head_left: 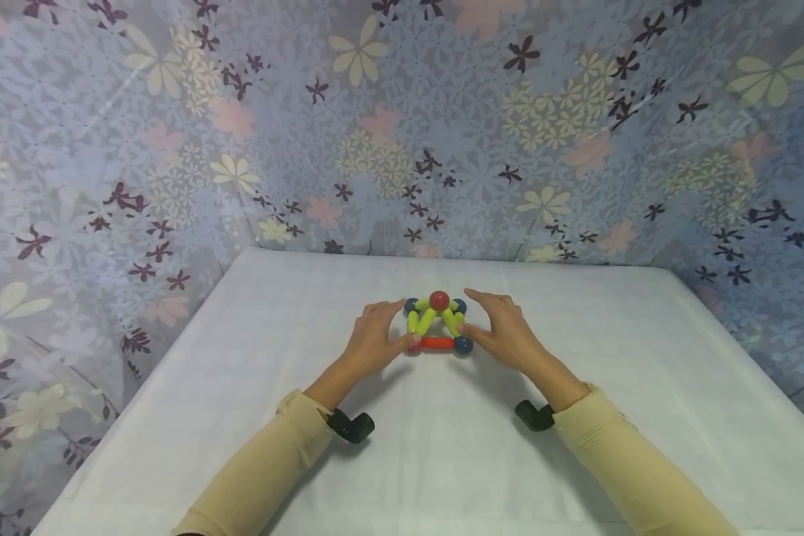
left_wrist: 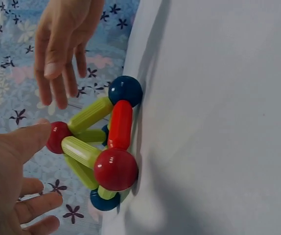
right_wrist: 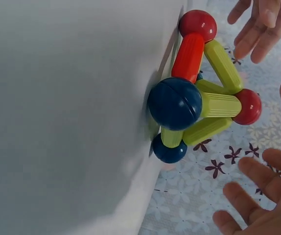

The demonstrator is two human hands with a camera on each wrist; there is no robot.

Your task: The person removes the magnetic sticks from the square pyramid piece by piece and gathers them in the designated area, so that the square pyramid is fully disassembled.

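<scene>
A pyramid of magnetic balls and rods stands on the white cloth, between my two hands. Its top is a red ball [head_left: 438, 301], from which yellow-green rods [head_left: 426, 321] slope down. Along the front of the base runs a red rod [head_left: 438, 343], with a red ball [left_wrist: 116, 169] at its left end and a blue ball [right_wrist: 175, 104] at its right. Two smaller-looking blue balls form the back corners. My left hand [head_left: 374, 339] is spread at the left side, my right hand [head_left: 509, 331] at the right; both wrist views show the opposite hand's fingers apart from the pyramid.
White cloth [head_left: 442, 447] covers the table under the pyramid. A flowered curtain [head_left: 402, 149] hangs behind the far edge and down the sides. Each wrist carries a black camera mount [head_left: 351, 426].
</scene>
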